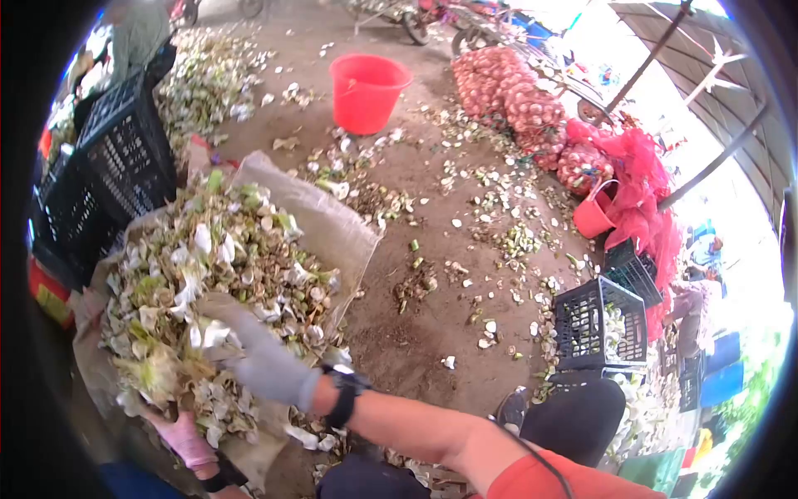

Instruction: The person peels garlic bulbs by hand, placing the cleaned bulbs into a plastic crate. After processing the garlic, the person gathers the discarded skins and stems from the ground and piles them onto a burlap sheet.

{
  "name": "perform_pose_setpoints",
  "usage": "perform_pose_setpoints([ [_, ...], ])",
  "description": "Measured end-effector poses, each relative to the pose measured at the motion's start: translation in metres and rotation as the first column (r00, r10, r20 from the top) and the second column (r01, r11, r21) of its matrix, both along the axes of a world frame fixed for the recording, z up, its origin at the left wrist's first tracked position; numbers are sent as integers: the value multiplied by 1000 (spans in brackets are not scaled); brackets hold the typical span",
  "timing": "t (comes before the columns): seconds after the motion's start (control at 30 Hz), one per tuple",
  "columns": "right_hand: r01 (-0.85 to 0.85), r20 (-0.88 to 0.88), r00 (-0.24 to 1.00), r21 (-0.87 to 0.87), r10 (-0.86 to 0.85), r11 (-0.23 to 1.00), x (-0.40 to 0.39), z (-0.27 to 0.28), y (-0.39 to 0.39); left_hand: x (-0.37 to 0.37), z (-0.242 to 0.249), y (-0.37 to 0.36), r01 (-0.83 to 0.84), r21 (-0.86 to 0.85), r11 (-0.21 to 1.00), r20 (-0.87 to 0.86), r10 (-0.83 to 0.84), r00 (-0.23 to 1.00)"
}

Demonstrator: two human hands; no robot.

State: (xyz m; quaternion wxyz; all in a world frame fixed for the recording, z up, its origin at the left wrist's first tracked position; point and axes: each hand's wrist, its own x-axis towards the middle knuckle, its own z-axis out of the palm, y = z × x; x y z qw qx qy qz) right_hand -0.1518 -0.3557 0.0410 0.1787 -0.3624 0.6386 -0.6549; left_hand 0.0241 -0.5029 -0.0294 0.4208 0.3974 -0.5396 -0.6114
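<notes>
A heap of garlic peels and trimmings lies on a pale woven sack in front of me. My right hand, in a grey glove, reaches across the heap from the right. Its fingers are stretched out and blurred over the white skins, with nothing gripped in them. Low at the heap's near edge is my left hand in a pink glove. The fingers curl against the underside of a loose clump of garlic peels, which partly hides them. Dark straps circle both wrists.
Black plastic crates stand beyond the heap on the left. A red bucket is farther out on the dirt floor. At right are net bags of garlic, a small red pail and a crate. A person is at upper left.
</notes>
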Motion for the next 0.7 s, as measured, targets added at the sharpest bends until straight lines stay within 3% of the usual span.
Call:
perform_pose_setpoints([
  [0.03, 29, -33, 999, 76, -27, 997, -13, 14, 30, 16, -12, -18, 38, -70, 997, 8, -37, 999],
  [0.1, 2, 214, 976, 184, -42, 983, -30, 26, 100, 13, 2, -10, 32, -80, 996, 100, -24, 995],
  [0.13, 58, 168, 978, 351, -123, 934, -31, 53, 143, 19, 0, -5, 45, -91, 995, 83, -37, 996],
  [0.17, 75, 214, 964, 341, -155, 937, -35, 42, 181, 26, -5, 0, 157, -123, 980, 161, -137, 977],
  [0.2, 81, 202, 961, 441, -186, 894, -28, 74, 220, 27, -4, 5, 268, -150, 952, 245, -227, 943],
  [0.23, 134, 269, 915, 503, -302, 854, -22, 76, 257, 18, 11, 27, 324, -89, 942, 177, -306, 936],
  [0.3, 193, 344, 871, 420, -352, 887, -7, 84, 324, 0, 54, 76, 433, -27, 901, 251, -413, 875],
  [0.37, 284, 266, 867, 432, -421, 856, 14, 107, 370, -15, 88, 117, 554, -221, 803, 252, -502, 827],
  [0.4, 329, 253, 858, 397, -447, 857, 26, 116, 394, -17, 100, 123, 612, -145, 777, 339, -542, 769],
  [0.43, 389, 243, 837, 365, -490, 846, 43, 125, 419, -23, 126, 143, 641, -259, 722, 404, -522, 751],
  [0.5, 476, 218, 815, 278, -537, 835, 77, 164, 455, -30, 179, 188, 677, -282, 679, 433, -540, 722],
  [0.53, 539, 176, 787, 271, -591, 798, 94, 186, 473, -31, 188, 198, 713, -269, 647, 382, -608, 696],
  [0.57, 588, 133, 764, 261, -632, 766, 106, 198, 493, -34, 187, 196, 713, -367, 597, 408, -585, 701],
  [0.63, 758, -31, 652, 59, -758, 650, 137, 201, 563, -38, 198, 203, 748, -362, 557, 320, -680, 660],
  [0.7, 944, -233, 318, 168, -919, 284, 198, 180, 677, -45, 222, 230, 710, -440, 550, 331, -635, 698],
])
